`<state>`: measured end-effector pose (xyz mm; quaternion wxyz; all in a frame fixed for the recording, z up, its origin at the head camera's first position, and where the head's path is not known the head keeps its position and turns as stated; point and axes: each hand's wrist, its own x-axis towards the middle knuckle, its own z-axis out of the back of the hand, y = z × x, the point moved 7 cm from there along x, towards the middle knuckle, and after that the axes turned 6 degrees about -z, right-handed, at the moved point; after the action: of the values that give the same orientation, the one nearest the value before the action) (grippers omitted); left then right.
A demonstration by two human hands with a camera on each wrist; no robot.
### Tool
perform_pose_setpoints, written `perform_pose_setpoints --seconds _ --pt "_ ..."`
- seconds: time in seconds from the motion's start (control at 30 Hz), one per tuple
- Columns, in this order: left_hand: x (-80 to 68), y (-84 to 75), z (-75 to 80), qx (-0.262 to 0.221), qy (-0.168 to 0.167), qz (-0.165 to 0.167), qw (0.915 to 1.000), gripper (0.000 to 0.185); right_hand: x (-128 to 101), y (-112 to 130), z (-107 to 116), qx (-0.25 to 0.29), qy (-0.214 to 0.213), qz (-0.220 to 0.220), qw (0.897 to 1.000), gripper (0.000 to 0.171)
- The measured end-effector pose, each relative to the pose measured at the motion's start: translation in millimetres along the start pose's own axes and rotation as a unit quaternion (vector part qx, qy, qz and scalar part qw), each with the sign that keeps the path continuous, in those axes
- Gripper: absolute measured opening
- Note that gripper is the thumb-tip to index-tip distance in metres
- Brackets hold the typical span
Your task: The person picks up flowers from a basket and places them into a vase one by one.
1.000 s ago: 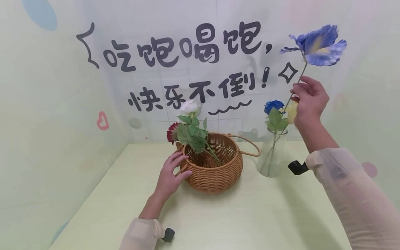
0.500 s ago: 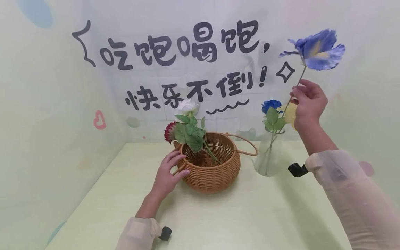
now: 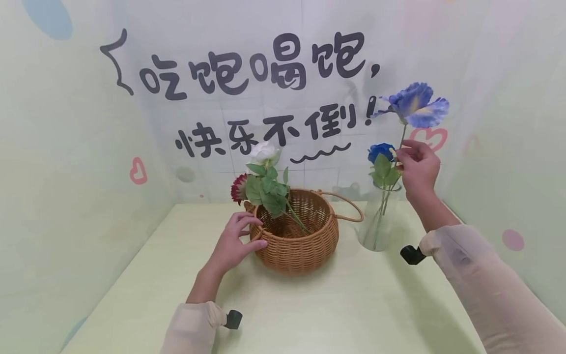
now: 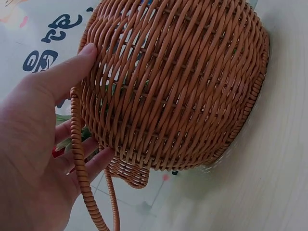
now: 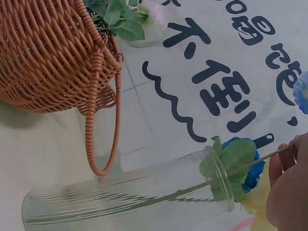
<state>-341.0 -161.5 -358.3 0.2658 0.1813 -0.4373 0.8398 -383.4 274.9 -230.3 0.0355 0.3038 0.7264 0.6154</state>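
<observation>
Pale green bench (image 3: 309, 305) under pastel walls with black lettering, carrying a round woven rattan basket (image 3: 300, 246) steadied by the left hand (image 3: 234, 241), fingers straight against its nine o'clock wall. At three o'clock, a clear glass vase (image 3: 380, 221). Right hand (image 3: 417, 167) pinching the blue-purple fabric flower (image 3: 415, 104), stem already inside; best lowered straight, clear of the blue rose (image 3: 381, 151).

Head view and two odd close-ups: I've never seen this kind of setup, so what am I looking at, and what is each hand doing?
A person wears three cameras: one on the head, one on each wrist. The wide picture is the head view. On the pale table stand a wicker basket holding flowers and a glass vase with a blue rose. The left hand rests on the basket's side, seen close in the left wrist view. The right hand pinches the stem of a blue-violet flower, whose stem runs into the vase.
</observation>
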Motion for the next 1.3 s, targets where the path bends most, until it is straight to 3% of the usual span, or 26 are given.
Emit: perform_pose_setpoints --seconds 0.27,0.5,0.8,1.3 --pt "1.4 0.1 -1.4 -0.006 0.001 -0.008 0.9999 0.046 -6.7 -13.5 -5.0 -0.105 0.016 0.021 0.994 0.024" --pt "0.1 1.0 -1.6 0.003 -0.004 -0.011 0.9999 0.043 -13.5 -19.0 -8.9 -0.211 0.037 0.036 0.976 0.031" --pt "-0.7 0.3 0.9 0.004 -0.007 -0.017 0.9998 0.041 -16.9 -26.4 -12.2 -0.259 0.05 0.05 0.963 0.024" --pt "-2.9 4.5 0.1 0.002 -0.009 -0.017 0.9998 0.042 -24.3 -29.6 -14.0 -0.271 0.026 0.124 0.954 0.019"
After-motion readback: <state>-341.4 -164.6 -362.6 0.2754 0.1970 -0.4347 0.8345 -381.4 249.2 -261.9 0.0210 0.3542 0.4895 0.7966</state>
